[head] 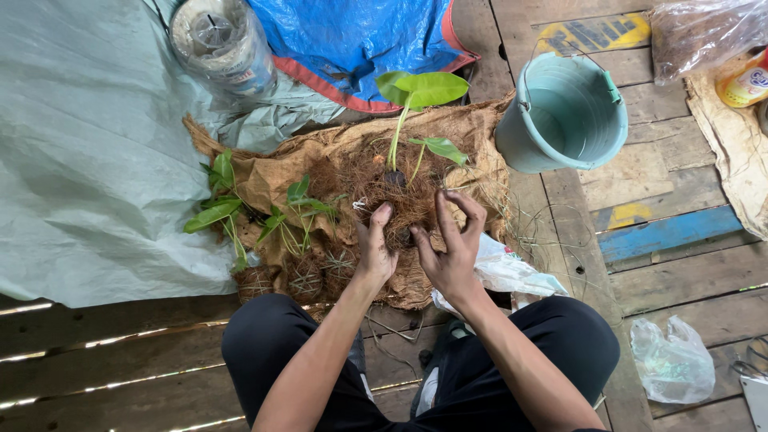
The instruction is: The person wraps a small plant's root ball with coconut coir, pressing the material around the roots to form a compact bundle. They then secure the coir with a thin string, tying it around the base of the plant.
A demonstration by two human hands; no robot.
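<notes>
Hands worked together over a ball of brown coconut fibre (404, 204) that lay on a brown fibre mat (276, 172) on the wooden floor (664, 276). The left hand (374, 252) pressed on the left side of the ball with the thumb raised, and the right hand (452, 244) touched its right side with the fingers spread and bent, so both hands were grasping the ball loosely and neither was clenched. A young plant with broad green leaves (420, 90) stood upright out of the ball, just beyond the fingertips. To the left of the left hand, three smaller plants with wrapped root balls (280, 232) lay side by side on the mat. Beyond the right hand and a little to the right stood a pale green bucket (564, 112). A white plastic bag (508, 272) lay just beside the right wrist, and a clear plastic bag (672, 360) lay well apart to the right. A pale tarpaulin (80, 144) covered the floor far to the left.
</notes>
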